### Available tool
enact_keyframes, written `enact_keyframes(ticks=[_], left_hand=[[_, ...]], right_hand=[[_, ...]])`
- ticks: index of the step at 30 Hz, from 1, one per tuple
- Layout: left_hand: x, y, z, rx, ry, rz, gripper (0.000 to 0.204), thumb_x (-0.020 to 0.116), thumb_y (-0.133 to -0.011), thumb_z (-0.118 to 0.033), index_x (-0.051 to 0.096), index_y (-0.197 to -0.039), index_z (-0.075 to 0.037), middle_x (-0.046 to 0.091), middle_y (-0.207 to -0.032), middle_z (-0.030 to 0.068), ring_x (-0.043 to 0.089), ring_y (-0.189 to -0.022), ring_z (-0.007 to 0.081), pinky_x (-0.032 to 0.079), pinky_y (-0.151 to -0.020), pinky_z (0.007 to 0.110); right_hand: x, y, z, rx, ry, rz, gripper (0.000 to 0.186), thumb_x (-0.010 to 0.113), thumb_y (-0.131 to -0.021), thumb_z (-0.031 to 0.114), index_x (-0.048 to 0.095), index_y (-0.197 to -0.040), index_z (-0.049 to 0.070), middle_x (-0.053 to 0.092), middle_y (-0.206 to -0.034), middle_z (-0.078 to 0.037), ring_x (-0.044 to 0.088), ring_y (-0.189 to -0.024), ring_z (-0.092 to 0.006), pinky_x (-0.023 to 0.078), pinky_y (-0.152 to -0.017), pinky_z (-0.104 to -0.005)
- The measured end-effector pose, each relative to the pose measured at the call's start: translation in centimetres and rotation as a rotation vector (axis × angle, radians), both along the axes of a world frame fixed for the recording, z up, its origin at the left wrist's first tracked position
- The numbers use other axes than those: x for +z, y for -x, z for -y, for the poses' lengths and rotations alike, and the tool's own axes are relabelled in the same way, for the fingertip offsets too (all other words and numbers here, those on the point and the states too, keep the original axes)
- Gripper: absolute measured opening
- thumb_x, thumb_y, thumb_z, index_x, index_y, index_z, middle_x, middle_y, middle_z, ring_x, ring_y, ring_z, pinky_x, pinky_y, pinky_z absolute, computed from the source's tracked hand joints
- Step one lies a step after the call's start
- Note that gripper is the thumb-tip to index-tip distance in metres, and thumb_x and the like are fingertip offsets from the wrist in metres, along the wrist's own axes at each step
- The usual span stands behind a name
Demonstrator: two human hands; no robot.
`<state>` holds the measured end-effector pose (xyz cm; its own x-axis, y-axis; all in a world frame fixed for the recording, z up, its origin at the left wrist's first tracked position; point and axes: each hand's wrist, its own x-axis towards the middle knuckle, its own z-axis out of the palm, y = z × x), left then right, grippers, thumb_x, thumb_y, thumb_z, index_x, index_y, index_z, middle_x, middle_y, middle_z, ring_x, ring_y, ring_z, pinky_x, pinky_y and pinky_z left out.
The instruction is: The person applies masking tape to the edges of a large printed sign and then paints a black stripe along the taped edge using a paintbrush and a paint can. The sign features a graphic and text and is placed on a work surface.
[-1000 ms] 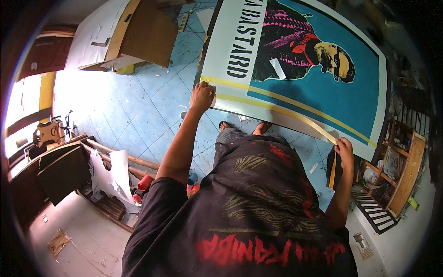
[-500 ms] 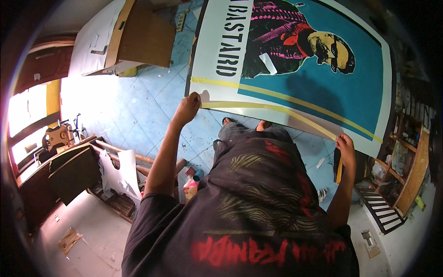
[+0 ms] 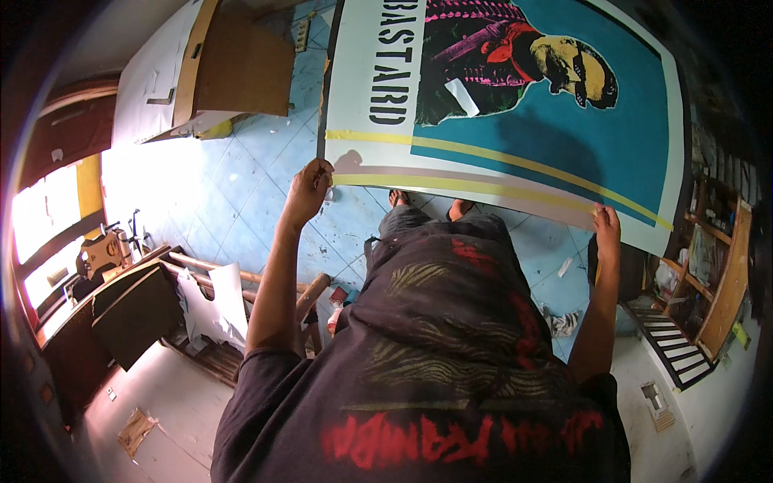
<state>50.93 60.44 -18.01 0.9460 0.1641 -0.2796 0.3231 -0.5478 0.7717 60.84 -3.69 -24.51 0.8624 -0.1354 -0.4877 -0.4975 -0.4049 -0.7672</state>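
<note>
We see the large printed poster board (image 3: pixel 515 113), teal with a white border and yellow stripes, held out in front of the body, spanning 11 to 2 o'clock. The left hand (image 3: pixel 308 191) pinches its near left corner, fingers closed on the edge at 11 o'clock. The right hand (image 3: pixel 607 229) closes on the near edge by the right corner, at 2 o'clock. Both hands sit on the board's lower border; the board extends away from them.

Beyond the hands lies the pale blue tiled floor (image 3: pixel 241 193). An open brown cardboard box (image 3: pixel 241 72) stands at 10 o'clock; we cannot tell its contents. A wooden shelf unit (image 3: pixel 721 266) at 3 o'clock holds small items, too indistinct to identify.
</note>
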Motion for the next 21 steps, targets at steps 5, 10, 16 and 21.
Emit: enact_keyframes(ticks=[5,10,16,21], left_hand=[[-2.4,0.7,-3.9,0.01,0.241,-0.104,0.01,0.049,-0.093,-0.006,0.057,-0.094,0.001,0.059,-0.076,0.0025,0.054,-0.071,0.0094,0.045,-0.063,0.025],[-4.1,-0.2,-6.5,0.073,0.412,-0.154,0.009,0.054,-0.093,-0.006,0.059,-0.094,0.002,0.061,-0.081,0.0009,0.055,-0.073,0.0075,0.048,-0.069,0.024],[-6.8,-1.4,-9.2,0.172,0.514,-0.178,0.004,0.058,-0.09,-0.007,0.058,-0.093,-0.005,0.058,-0.086,-0.0013,0.054,-0.08,0.0064,0.048,-0.077,0.023],[-8.3,-1.8,-10.0,0.228,0.598,-0.267,0.005,0.058,-0.089,-0.003,0.057,-0.094,-0.006,0.058,-0.086,-0.001,0.055,-0.08,0.0074,0.049,-0.079,0.025]], right_hand=[[0.1,1.5,-2.1,-0.015,-0.017,-0.092,0.032,0.052,-0.095,0.03,0.056,-0.11,0.003,0.06,-0.102,-0.006,0.058,-0.096,-0.0155,0.044,-0.087,-0.0317],[-0.4,2.8,-4.2,-0.054,-0.065,-0.121,0.026,0.056,-0.092,0.024,0.056,-0.106,0.002,0.059,-0.097,-0.006,0.059,-0.089,-0.0143,0.044,-0.083,-0.0276],[-1.5,2.2,-6.5,-0.034,-0.171,-0.108,0.012,0.06,-0.09,0.014,0.054,-0.089,0.004,0.049,-0.073,0.0,0.048,-0.067,-0.0086,0.038,-0.061,-0.0205],[-2.5,2.0,-8.4,-0.102,-0.228,-0.055,0.01,0.06,-0.09,0.012,0.056,-0.089,0.003,0.049,-0.071,0.002,0.045,-0.063,-0.0072,0.036,-0.058,-0.0207]])
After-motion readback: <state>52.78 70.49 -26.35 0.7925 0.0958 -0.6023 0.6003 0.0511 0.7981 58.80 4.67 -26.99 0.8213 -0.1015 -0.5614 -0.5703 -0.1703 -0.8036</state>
